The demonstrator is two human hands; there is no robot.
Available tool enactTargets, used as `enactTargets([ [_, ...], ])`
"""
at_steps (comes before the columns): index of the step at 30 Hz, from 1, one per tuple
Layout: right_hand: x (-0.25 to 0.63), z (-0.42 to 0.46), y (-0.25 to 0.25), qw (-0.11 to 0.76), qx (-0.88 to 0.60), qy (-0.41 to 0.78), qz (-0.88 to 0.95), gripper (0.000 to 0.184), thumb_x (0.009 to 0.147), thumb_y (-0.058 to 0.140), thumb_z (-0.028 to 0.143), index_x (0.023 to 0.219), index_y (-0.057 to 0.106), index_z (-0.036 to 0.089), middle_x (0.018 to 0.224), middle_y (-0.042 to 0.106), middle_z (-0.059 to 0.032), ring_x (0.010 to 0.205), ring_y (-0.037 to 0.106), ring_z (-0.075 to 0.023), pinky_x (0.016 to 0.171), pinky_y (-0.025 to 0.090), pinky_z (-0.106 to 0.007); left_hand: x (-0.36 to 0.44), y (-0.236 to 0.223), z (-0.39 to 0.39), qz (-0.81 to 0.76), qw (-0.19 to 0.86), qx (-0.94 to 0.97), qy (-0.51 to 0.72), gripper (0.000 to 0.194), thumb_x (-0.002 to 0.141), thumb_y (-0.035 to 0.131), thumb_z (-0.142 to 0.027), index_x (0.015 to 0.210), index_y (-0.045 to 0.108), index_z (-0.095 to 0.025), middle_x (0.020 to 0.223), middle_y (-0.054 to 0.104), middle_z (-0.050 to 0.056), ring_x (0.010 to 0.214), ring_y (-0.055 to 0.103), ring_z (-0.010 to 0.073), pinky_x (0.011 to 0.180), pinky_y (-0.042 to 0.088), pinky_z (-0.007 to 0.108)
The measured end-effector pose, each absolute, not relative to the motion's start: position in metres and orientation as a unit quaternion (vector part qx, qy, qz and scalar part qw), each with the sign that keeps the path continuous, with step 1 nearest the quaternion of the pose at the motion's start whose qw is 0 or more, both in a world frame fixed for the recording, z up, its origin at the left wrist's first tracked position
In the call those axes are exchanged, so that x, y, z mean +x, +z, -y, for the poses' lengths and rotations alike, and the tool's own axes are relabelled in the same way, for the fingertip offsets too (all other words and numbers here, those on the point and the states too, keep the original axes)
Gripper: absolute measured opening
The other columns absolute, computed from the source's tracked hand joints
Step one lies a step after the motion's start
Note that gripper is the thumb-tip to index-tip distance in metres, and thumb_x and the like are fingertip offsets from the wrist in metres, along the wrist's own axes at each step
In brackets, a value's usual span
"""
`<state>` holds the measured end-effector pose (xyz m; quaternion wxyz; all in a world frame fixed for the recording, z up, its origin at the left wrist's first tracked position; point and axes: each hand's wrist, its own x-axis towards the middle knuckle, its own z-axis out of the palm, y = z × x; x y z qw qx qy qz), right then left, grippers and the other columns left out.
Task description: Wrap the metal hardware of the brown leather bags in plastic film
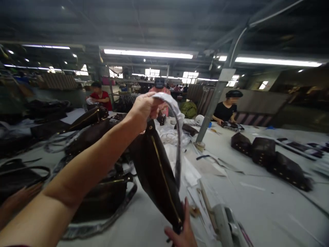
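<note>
A dark brown leather handbag (154,175) with a brass zipper hangs tilted in front of me, above the table. My left hand (144,108) is raised and closed on its strap (178,137), near the bag's upper end. Clear wrapping covers the strap, which arcs down along the bag's right side. At the bag's lower end, my right hand (183,233) grips the corner by the zipper's end, thumb on one side and fingers on the other. Part of that grip is cut off by the frame's bottom edge.
More dark bags (102,195) lie left on the white table (246,206); another person's forearm (23,200) reaches in there. A grey tool-like device (226,223) sits near my right hand. A metal post (213,106) rises mid-table. Studded bags (264,151) lie right. Several people work beyond.
</note>
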<state>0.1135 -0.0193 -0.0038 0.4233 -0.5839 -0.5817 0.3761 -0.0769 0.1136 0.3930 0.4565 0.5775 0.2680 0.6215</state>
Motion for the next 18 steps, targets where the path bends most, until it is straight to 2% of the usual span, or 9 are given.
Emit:
enactTargets([
  [2,0.117,0.014,0.005,0.444,-0.601,0.376,0.548,0.097,0.068,0.07,0.04,0.148,0.016,0.028,0.141,0.046,-0.0121,0.124,0.052,-0.0331,0.083,0.056,-0.038,-0.06,0.401,-0.106,-0.283,0.439,0.589,0.617,0.014,0.079,0.054,-0.01,0.066,0.048,-0.011,0.055,0.033,-0.009,0.038,0.032,-0.0037,0.048,0.02,0.012],
  [4,0.123,0.008,0.017,0.465,-0.604,0.38,0.524,0.085,0.072,0.066,0.044,0.144,0.029,0.02,0.134,0.053,-0.0152,0.114,0.059,-0.031,0.08,0.056,-0.036,-0.046,0.409,-0.096,-0.284,0.421,0.609,0.609,0.021,0.084,0.046,-0.005,0.064,0.044,-0.011,0.056,0.029,-0.009,0.038,0.032,-0.0046,0.052,0.018,0.014],
  [7,0.134,0.003,0.027,0.469,-0.612,0.365,0.522,0.059,0.072,0.065,0.047,0.123,0.054,0.018,0.111,0.066,-0.0116,0.094,0.066,-0.0269,0.071,0.056,-0.032,-0.036,0.41,-0.086,-0.294,0.414,0.619,0.599,0.026,0.087,0.042,-0.003,0.063,0.039,-0.014,0.056,0.025,-0.009,0.038,0.029,-0.0055,0.055,0.015,0.018],
  [10,0.148,0.007,0.026,0.455,-0.621,0.364,0.524,0.05,0.071,0.066,0.046,0.111,0.058,0.018,0.094,0.068,-0.0072,0.082,0.066,-0.0245,0.067,0.055,-0.032,-0.038,0.393,-0.088,-0.338,0.419,0.595,0.597,0.022,0.088,0.045,-0.009,0.067,0.042,-0.014,0.057,0.03,-0.009,0.039,0.032,-0.0046,0.053,0.017,0.018],
  [14,0.175,0.018,0.014,0.427,-0.625,0.372,0.537,0.05,0.069,0.067,0.045,0.11,0.058,0.017,0.091,0.069,-0.0064,0.083,0.065,-0.0254,0.071,0.054,-0.034,-0.058,0.348,-0.095,-0.376,0.396,0.57,0.614,0.012,0.076,0.059,-0.008,0.07,0.05,-0.014,0.055,0.041,-0.008,0.043,0.041,0.0009,0.048,0.027,0.015],
  [18,0.199,0.035,-0.007,0.398,-0.63,0.317,0.587,0.046,0.07,0.067,0.043,0.108,0.061,0.018,0.097,0.07,-0.0082,0.089,0.065,-0.0269,0.081,0.052,-0.037,-0.096,0.293,-0.082,-0.427,0.374,0.582,0.582,0.016,0.062,0.068,-0.013,0.066,0.053,-0.014,0.056,0.049,-0.006,0.049,0.045,0.0054,0.048,0.032,0.016],
])
